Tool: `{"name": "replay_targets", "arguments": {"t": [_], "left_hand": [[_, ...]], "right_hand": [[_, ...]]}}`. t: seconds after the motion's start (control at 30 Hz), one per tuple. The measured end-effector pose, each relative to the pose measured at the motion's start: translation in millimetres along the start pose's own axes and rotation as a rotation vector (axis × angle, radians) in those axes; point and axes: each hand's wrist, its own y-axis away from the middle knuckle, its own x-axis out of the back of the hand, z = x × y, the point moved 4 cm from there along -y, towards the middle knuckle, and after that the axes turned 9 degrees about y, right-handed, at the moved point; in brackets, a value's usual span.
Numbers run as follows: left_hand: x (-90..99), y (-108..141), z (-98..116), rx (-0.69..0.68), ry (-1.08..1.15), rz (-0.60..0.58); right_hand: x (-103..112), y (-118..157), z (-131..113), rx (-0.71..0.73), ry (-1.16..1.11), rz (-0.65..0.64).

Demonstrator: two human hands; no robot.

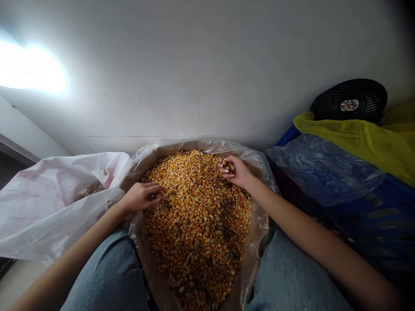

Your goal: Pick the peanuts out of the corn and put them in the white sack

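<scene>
At right, a black fan (366, 103) is near the pale wall (194, 65). Yellow cloth (359, 136) and clear plastic (324, 166) lie over a blue crate (287, 137). Bright light (30, 67) shines at left.

Corn (194, 203) cut off at bottom; white sack (42, 224), at left.

glossy plastic liner (257, 235), smooth corn kernels (194, 181), rough peanuts (228, 166), seemingly plastic basket (288, 136)

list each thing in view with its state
right hand, closed on peanuts
left hand, half-curled at the corn, hold unclear
corn, loose, heaped
peanuts, in shells, many among corn
lined bag, open
white sack, open, slumped
yellow mesh, draped over blue crate
black fan, running or not unclear
</scene>
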Motion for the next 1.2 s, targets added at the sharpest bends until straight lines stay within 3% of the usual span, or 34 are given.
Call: {"name": "replay_targets", "arguments": {"t": [0.1,0.2,0.27,0.4,0.47,0.53,0.6,0.73,0.87,1.1,1.2], "left_hand": [[-9.4,1,8,-0.118,-0.189,-0.15],[-14.1,0,6,-0.118,-0.264,-0.233],[-13.7,-1,3,-0.096,-0.265,-0.222],[-12.2,-3,0,-0.077,-0.214,-0.205],[-11.7,-4,1,-0.069,-0.177,-0.2],[-11.2,-5,2,-0.051,-0.141,-0.186],[-11.9,-5,3,-0.041,-0.112,-0.199],[-12.6,-3,3,-0.033,-0.085,-0.261],[-7.8,2,-3,0.008,-0.048,-0.244],[-9.7,4,-7,0.018,-0.01,-0.284],[-10.0,3,-6,0.045,-0.023,-0.286]], "right_hand": [[3,-2,-2,0.021,-0.123,0.01],[5,-4,3,0.022,0.0,0.074],[6,-6,9,-0.001,0.271,0.137],[8,-6,15,-0.014,1.115,0.269],[6,-7,21,-0.071,1.424,0.222],[4,-9,29,-0.166,1.571,0.117],[3,-10,34,-0.212,1.619,0.052],[3,-11,37,-0.206,1.646,0.052],[5,-12,41,-0.209,1.663,0.041],[9,-16,44,-0.225,1.658,0.067],[12,-18,39,-0.165,1.557,0.101]]}}
